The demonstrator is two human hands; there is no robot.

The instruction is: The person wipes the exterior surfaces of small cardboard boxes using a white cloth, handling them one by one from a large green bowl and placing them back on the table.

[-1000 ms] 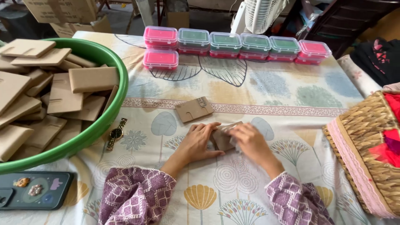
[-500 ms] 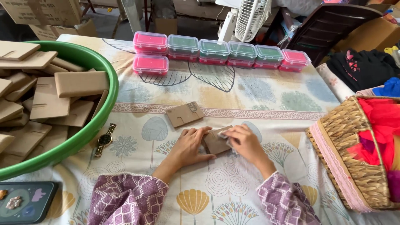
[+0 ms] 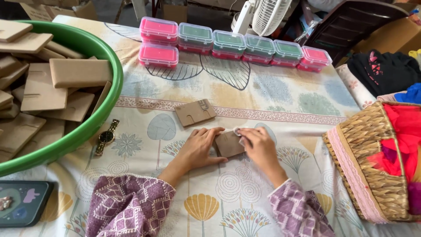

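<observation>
A small brown cardboard piece [image 3: 229,143] lies on the patterned tablecloth between my hands. My left hand [image 3: 198,148] presses its left edge with the fingers bent over it. My right hand [image 3: 258,147] grips its right side, with something small and pale pinched at the upper corner. A second brown card [image 3: 195,112] with a cut slot lies flat just beyond my hands. Purple patterned sleeves cover both forearms.
A big green tub [image 3: 94,123] at the left holds several brown cardboard pieces. A wristwatch [image 3: 106,136] lies beside it. Pink and green lidded plastic boxes [image 3: 228,44] line the far side. A woven basket [image 3: 372,162] with bright cloth stands at the right; a phone [image 3: 22,208] lies bottom left.
The view has shifted slightly, so everything sits a bit further left in the picture. Both hands stay on the small card, with the fingers working its top edge.
</observation>
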